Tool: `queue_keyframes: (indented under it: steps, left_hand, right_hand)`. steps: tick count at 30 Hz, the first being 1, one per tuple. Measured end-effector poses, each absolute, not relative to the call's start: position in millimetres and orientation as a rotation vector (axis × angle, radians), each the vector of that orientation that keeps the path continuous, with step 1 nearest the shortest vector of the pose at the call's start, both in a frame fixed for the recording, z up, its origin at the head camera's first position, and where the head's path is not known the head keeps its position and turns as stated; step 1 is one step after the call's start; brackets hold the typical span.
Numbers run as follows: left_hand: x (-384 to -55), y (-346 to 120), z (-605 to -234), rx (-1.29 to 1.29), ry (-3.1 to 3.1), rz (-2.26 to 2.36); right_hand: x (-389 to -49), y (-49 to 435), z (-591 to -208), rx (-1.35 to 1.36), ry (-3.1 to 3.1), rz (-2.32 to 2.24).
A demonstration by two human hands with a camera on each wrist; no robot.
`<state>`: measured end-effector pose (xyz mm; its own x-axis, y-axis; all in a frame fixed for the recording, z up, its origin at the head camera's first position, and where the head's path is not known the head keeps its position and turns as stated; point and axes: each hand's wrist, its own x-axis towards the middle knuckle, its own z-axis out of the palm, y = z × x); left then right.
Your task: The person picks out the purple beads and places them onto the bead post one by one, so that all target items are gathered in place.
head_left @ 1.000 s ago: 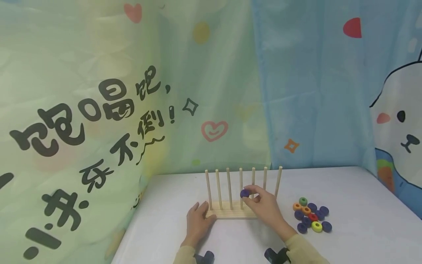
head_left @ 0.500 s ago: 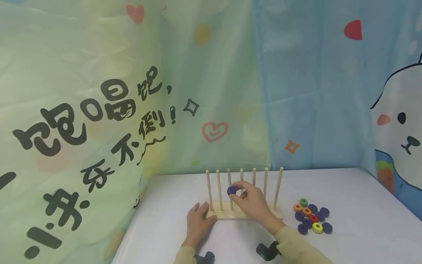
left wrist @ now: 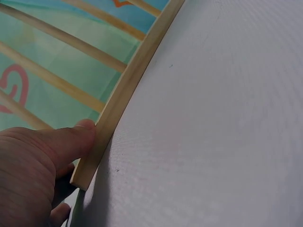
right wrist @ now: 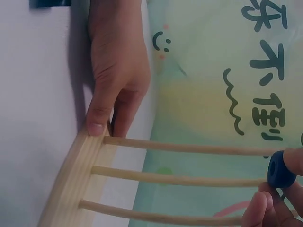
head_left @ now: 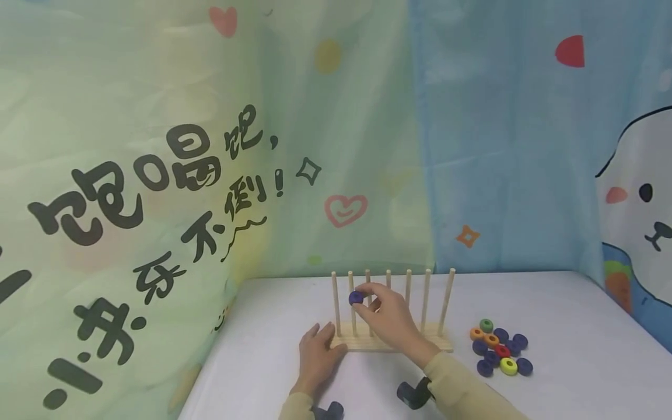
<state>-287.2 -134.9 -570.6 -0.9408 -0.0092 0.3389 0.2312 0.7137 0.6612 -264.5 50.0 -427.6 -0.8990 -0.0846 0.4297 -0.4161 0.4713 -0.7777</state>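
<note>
A wooden peg rack, a flat base with several upright pegs, stands on the white table. My left hand grips the rack's left end; the left wrist view shows the thumb on the near edge of the base and fingers partly hidden behind it. Between thumb and fingertips, my right hand pinches a dark blue bead in front of the upper part of the second peg from the left. In the right wrist view the bead appears at that peg's tip, its hole facing the base; whether they touch, I cannot tell.
Right of the rack lies a loose cluster of beads: several dark blue ones, a green, two orange, a red and a yellow one. A printed curtain hangs behind the table.
My right hand has carried the dark blue bead leftward and slightly up, from the fourth peg past the third to the second. My left hand keeps its hold on the rack.
</note>
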Motion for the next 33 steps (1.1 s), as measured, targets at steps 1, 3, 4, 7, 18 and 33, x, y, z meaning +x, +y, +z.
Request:
queue_keyframes:
  steps: [1, 3, 4, 7, 18, 33]
  left_hand:
    - [-287.3, -134.3, -570.5, -0.159, -2.610, -1.078]
    - [-287.8, -133.6, -570.6, -0.129, -2.630, -1.087]
    - [-287.9, -133.3, -569.7, -0.112, -2.645, -1.096]
    - [-288.8, -133.0, -568.0, -0.099, -2.671, -1.099]
    - [-289.3, -133.9, -568.3, -0.178, -2.632, -1.030]
    - [-287.7, -132.6, -566.4, -0.141, -2.655, -1.067]
  right_hand:
    - [-265.1, 48.9, -426.0, 0.436, -2.385, 1.403]
    - [-266.2, 46.4, -422.3, 0.452, -2.382, 1.399]
    - [-267.1, 45.2, -420.8, 0.454, -2.382, 1.401]
    - [-270.2, 41.9, -416.2, 0.450, -2.383, 1.399]
    - [-277.0, 29.2, -399.6, 0.485, -2.353, 1.298]
    - [-283.1, 26.5, -387.6, 0.571, -2.266, 1.337]
